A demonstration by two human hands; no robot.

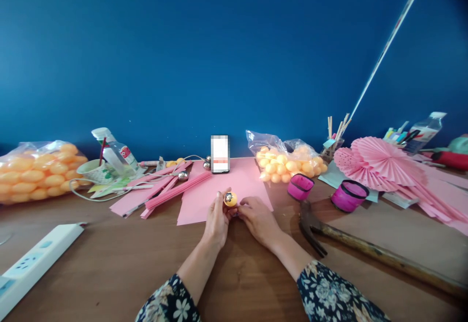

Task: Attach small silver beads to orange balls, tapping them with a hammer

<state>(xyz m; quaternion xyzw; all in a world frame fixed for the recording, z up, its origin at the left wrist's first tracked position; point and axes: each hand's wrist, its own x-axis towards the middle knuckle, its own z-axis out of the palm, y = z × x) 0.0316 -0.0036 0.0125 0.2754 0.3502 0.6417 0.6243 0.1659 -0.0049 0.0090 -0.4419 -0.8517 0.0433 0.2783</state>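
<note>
My left hand holds an orange-yellow ball between thumb and fingers, above a sheet of pink paper. A shiny silver spot, perhaps a small metal ball, shows on its near side. My right hand is closed beside the ball's lower right, its fingertips pressed together close to my left fingers. Whatever those right fingertips pinch is too small and hidden to make out. Just beyond my hands, a phone with a blurred screen stands upright.
Bags of orange balls stand at the back right and far left. Folded pink strips and silver balls lie left of the paper. Magenta bands, a claw hammer and pink paper fans are rightward. A power strip lies left.
</note>
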